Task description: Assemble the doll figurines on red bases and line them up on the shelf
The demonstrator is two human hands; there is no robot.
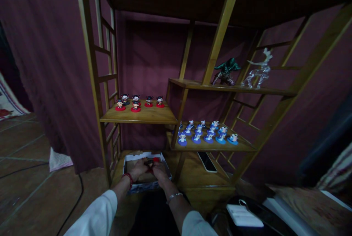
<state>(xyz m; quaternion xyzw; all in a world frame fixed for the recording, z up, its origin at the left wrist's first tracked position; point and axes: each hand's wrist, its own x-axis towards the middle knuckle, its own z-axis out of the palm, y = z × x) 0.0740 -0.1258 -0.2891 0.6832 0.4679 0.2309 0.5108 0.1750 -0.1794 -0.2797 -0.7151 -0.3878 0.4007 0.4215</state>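
Note:
Over an open white-edged box (165,167) on the lowest shelf, my left hand (139,168) and my right hand (159,171) come together around a small dark-haired figurine (150,163). Fingers of both hands are closed on it, and its lower part is hidden by them. Something red (156,159) shows right beside it in the box. Up on the left shelf (143,118) stand several similar figurines (135,106) on round bases, mostly red.
Several blue-and-white figurines (197,137) stand on the right middle shelf (220,147). Above are a green-caped statue (227,71) and a clear deer (258,71). A phone (207,162) lies right of the box. Wooden posts (180,118) divide the shelves.

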